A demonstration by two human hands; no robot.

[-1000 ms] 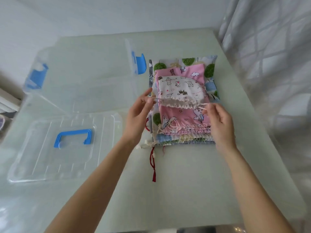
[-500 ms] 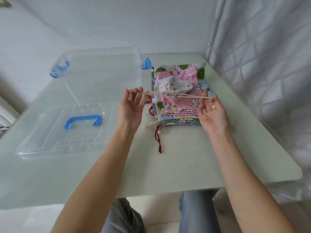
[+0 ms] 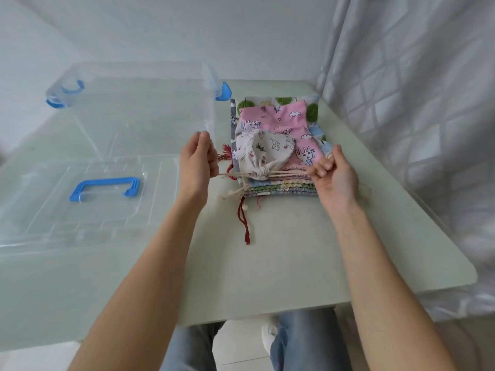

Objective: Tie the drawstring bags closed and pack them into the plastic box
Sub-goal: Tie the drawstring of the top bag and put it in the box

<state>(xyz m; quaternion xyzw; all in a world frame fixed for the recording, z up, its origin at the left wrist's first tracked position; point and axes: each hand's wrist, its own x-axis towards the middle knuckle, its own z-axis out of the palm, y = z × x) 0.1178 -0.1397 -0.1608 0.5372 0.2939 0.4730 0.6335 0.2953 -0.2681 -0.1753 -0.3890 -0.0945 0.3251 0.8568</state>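
Head view: a cream drawstring bag point(image 3: 263, 153) printed with small animals lies on top of a stack of flat bags point(image 3: 278, 183) on a pale green table point(image 3: 281, 258), its mouth gathered into a tight pucker at the near edge. Cream cords point(image 3: 284, 174) run out of the pucker to both sides and are drawn taut. The person's left hand point(image 3: 197, 163) pinches the cord ends on the left between curled fingers, palm turned inward. The right hand point(image 3: 333, 174) grasps the cords on the right, fingers curled around them, one loop showing over a fingertip. Directly beneath the cream bag lies a pink bag point(image 3: 284, 121) with cloud and rabbit prints; below it, the ruffled edges of further bags show in blue, green and yellow. A red cord point(image 3: 245, 223) trails from the stack toward the near edge of the table. To the left of the stack stands the clear plastic box point(image 3: 128, 103) with blue latches, open. Its clear lid point(image 3: 80, 215) with a blue handle point(image 3: 105, 188) lies flat in front of it. A sheer curtain point(image 3: 417, 89) hangs along the right side of the table.
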